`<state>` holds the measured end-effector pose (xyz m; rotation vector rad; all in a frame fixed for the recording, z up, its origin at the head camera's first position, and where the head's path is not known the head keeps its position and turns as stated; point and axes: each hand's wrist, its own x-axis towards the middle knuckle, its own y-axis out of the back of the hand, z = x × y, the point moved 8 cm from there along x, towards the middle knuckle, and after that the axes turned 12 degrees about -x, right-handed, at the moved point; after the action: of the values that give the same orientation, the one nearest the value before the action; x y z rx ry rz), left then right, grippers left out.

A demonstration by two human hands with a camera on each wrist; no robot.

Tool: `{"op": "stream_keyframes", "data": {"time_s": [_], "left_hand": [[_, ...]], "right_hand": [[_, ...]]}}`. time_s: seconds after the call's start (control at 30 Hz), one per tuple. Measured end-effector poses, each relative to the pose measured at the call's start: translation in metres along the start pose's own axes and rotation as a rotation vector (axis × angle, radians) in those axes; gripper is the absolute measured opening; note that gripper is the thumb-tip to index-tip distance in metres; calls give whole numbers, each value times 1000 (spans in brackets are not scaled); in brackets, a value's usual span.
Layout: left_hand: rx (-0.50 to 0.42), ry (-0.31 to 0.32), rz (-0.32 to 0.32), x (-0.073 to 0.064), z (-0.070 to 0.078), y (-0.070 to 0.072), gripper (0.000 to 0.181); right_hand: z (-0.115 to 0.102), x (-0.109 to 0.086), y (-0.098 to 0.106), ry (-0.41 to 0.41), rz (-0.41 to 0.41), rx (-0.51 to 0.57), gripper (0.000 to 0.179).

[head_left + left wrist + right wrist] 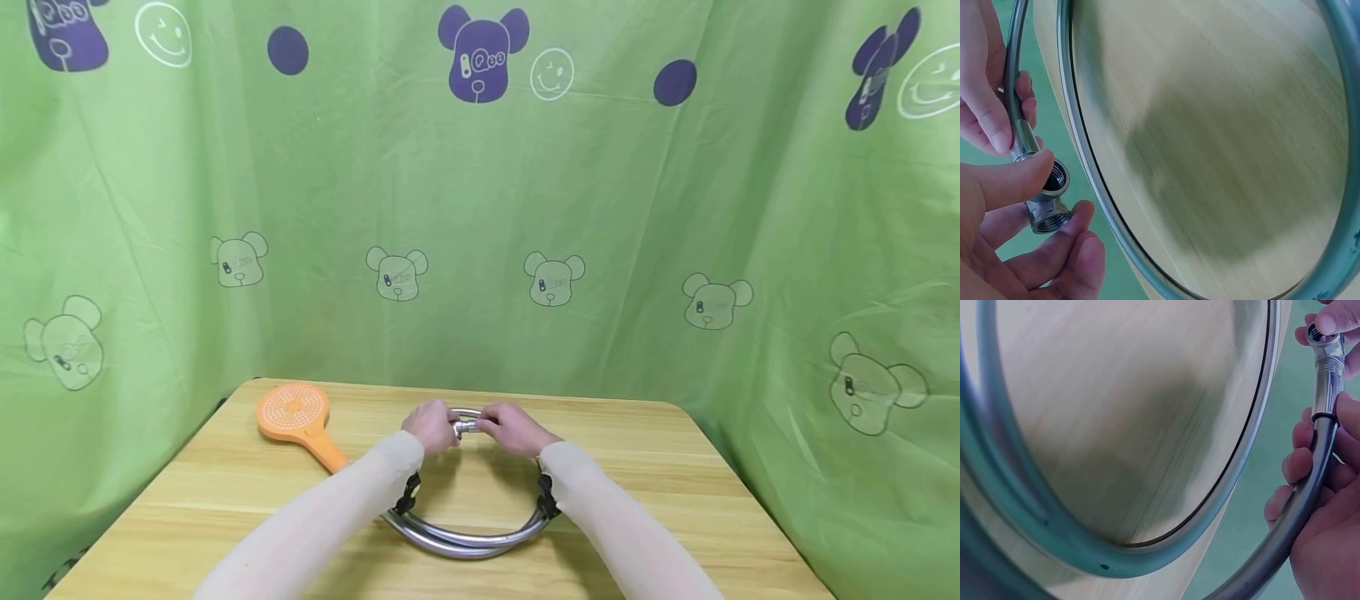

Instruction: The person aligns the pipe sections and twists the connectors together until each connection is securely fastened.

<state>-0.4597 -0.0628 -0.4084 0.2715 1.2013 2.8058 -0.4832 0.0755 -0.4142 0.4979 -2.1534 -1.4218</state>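
My left hand (432,425) pinches a small metal tee fitting (1047,209) between thumb and fingers. Two threaded openings of it show in the left wrist view. Opposite, my right hand (516,427) grips the grey metal shower hose (1307,494) just behind its shiny end collar (1324,394). Collar and fitting meet end to end between the two hands. The rest of the hose hangs in loops below, its lower curve close over the wooden table. Part of the hose is hidden behind the forearms.
An orange shower head (294,410) lies on the table's left side, its handle running under the left forearm. The wooden table (660,500) ends at a green patterned curtain (480,333), which hangs at the back and both sides. Black straps (549,497) circle the wrists.
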Motion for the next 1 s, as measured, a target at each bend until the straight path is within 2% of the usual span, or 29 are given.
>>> {"op": "stream_keyframes", "data": {"time_s": [0.27, 0.47, 0.77, 1.0], "left_hand": [[-13, 6, -13, 0, 1, -2, 24], [-25, 5, -16, -2, 2, 0, 24], [-15, -4, -15, -1, 1, -1, 25], [-16, 2, -9, 0, -1, -2, 27]], "right_hand": [[2, -3, -1, -39, -6, 40, 14], [-4, -4, 2, 1, 20, 29, 10], [-6, -2, 3, 38, 10, 19, 9], [-4, 0, 1, 28, -12, 21, 14]]}}
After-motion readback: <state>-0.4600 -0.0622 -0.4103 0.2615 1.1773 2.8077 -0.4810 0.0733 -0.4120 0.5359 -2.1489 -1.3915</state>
